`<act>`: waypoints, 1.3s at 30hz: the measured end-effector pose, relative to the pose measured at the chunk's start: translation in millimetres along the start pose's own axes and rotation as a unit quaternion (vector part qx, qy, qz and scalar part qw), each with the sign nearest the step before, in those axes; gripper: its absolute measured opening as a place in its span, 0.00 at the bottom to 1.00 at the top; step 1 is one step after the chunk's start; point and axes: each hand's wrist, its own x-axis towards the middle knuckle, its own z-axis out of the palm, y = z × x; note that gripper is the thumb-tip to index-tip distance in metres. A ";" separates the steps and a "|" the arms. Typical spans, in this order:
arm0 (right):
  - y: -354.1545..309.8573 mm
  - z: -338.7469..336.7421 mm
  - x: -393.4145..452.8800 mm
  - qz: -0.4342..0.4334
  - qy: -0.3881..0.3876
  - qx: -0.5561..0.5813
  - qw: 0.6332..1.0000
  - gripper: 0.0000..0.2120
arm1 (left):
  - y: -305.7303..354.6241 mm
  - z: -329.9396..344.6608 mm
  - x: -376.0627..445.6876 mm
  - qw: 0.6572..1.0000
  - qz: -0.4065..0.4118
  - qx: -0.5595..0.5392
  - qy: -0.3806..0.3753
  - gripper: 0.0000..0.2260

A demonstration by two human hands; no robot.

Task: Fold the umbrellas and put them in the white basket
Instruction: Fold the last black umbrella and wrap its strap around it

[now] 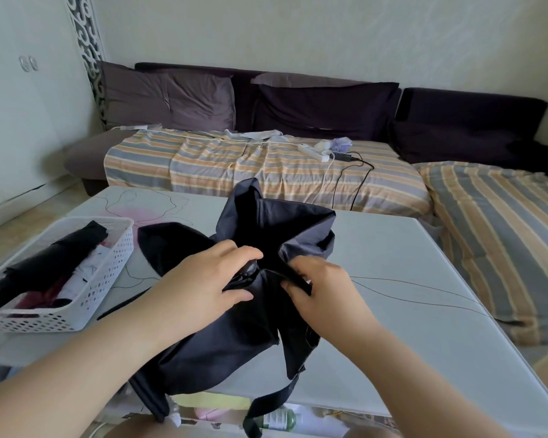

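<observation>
A dark umbrella (266,263) lies half-collapsed on the pale bench (408,279), its canopy bunched and spilling over the near edge. The left hand (203,279) grips the gathered fabric at the middle, fingers (244,252) curled round it. The right hand (323,286) pinches a fold of canopy just beside it. To the left stands the white basket (76,314) on the bench, with folded umbrellas (45,267) lying inside.
</observation>
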 end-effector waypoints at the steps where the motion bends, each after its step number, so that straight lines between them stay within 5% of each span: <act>1: -2.0 -1.3 0.7 -0.003 0.011 0.002 1.000 0.04 | -0.3 0.7 0.6 1.000 0.007 0.002 0.001 0.25; 4: -5.6 -4.0 3.8 0.014 0.008 0.021 1.000 0.13 | 1.2 2.2 1.7 1.000 0.015 0.003 0.000 0.27; 17: -7.8 1.2 -4.9 -0.007 -0.023 0.159 0.987 0.06 | 7.8 8.1 1.2 0.993 0.115 0.008 0.030 0.34; 26: -6.3 -0.9 -5.7 0.029 -0.034 0.199 0.979 0.10 | 9.5 17.8 3.9 0.980 0.169 0.084 0.058 0.18; 29: -7.4 -3.4 -5.4 0.042 -0.037 0.195 0.979 0.10 | 15.0 17.4 5.7 0.989 0.129 0.042 0.062 0.13; 34: -4.0 -8.1 -6.7 0.049 -0.043 0.195 0.978 0.09 | 7.0 18.6 8.4 0.983 0.167 0.053 0.057 0.23; 39: 2.4 -10.1 -7.3 0.048 -0.086 0.189 0.977 0.10 | 4.1 15.2 16.0 0.983 0.180 0.025 0.019 0.19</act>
